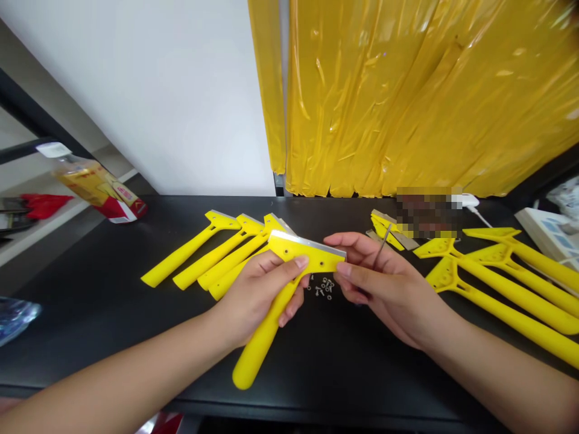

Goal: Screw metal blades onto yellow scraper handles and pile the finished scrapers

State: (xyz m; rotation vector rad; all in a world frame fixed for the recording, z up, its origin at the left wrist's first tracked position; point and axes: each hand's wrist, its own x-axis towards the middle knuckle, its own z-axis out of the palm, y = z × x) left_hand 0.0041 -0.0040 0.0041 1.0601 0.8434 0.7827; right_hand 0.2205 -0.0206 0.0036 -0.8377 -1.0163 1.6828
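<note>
My left hand (262,286) is closed round the neck of a yellow scraper (265,343), thumb on its head. A metal blade runs along the head's upper edge, and two small holes show in the face. My right hand (384,280) pinches the head's right corner between thumb and fingers. A thin metal rod (383,242), perhaps a hex key, sticks up from the right hand; its lower end is hidden. Small screws and nuts (323,288) lie on the black table (335,361) just behind the scraper.
Several bladed yellow scrapers (194,247) lie at the left. Yellow handles (506,301) lie at the right, near loose yellow head plates (389,229). A drink bottle (102,187) stands far left, a white power strip (552,235) far right. Yellow film (407,96) covers the back.
</note>
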